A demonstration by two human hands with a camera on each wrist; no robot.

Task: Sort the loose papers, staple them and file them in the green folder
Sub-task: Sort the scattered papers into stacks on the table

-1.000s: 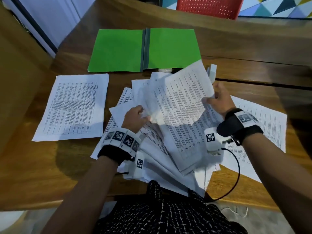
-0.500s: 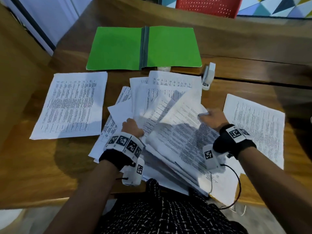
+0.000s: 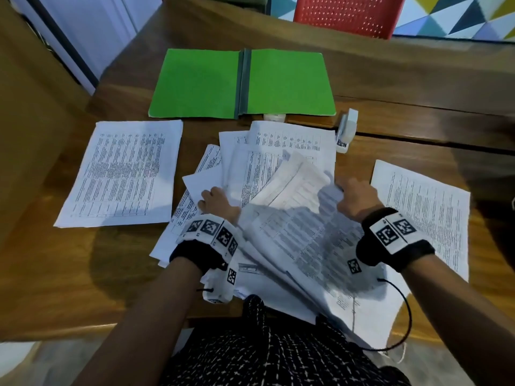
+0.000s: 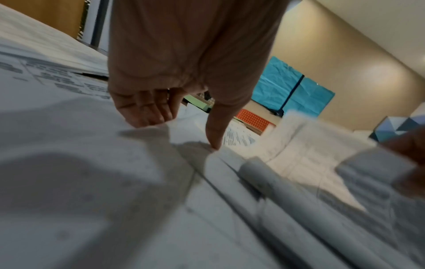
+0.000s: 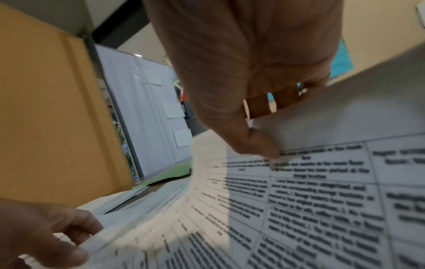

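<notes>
1. Surface: a brown wooden table (image 3: 418,87) carries the green folder (image 3: 242,83), lying open and flat at the far side.
2. Relative to the folder: a white stapler (image 3: 346,130) lies just off its near right corner; a loose paper pile (image 3: 278,168) lies in front of it; one sorted sheet (image 3: 122,174) lies off its near left and another sheet (image 3: 426,215) off its near right.
3. Room: a red perforated chair (image 3: 345,15) and a multicoloured triangle-pattern wall stand beyond the folder.
4. The left hand (image 3: 218,203) rests on the pile, fingers curled, thumb tip pressing the paper.
5. The right hand (image 3: 355,197) pinches the edge of a lifted printed sheet (image 3: 301,188).
6. Change: the lifted sheet has dropped lower than one second ago, uncovering the stapler; the right hand has moved nearer the person.
7. Limits: both wrist views are motion-blurred; printed text is unreadable; a small white object at the folder's near edge is mostly hidden.
</notes>
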